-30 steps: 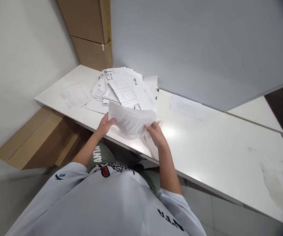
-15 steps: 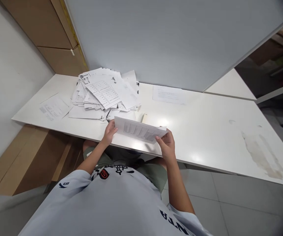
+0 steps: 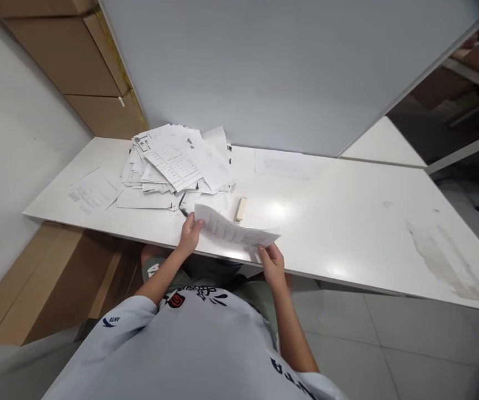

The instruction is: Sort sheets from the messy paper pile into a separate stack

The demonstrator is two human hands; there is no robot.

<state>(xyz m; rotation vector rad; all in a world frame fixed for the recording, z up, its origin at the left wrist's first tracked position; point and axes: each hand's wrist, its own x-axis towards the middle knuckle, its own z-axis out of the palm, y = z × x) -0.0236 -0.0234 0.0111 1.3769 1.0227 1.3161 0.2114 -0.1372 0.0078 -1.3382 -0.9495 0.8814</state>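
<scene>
Sheet (image 3: 236, 231) in left hand (image 3: 190, 234), right hand (image 3: 272, 265)

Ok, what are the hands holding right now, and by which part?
A printed paper sheet, held at both ends: left hand at its left end, right hand at its right end.

Paper pile (image 3: 173, 166) recorded on counter (image 3: 339, 244), L of stapler (image 3: 242, 209); loose sheet (image 3: 93, 191) placed L of pile, another sheet (image 3: 285, 164) R.

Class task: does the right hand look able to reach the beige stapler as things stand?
Probably yes. The right hand sits close to the beige stapler, and only the printed sheet it holds lies between them, so it would likely need to release that sheet first.
</scene>
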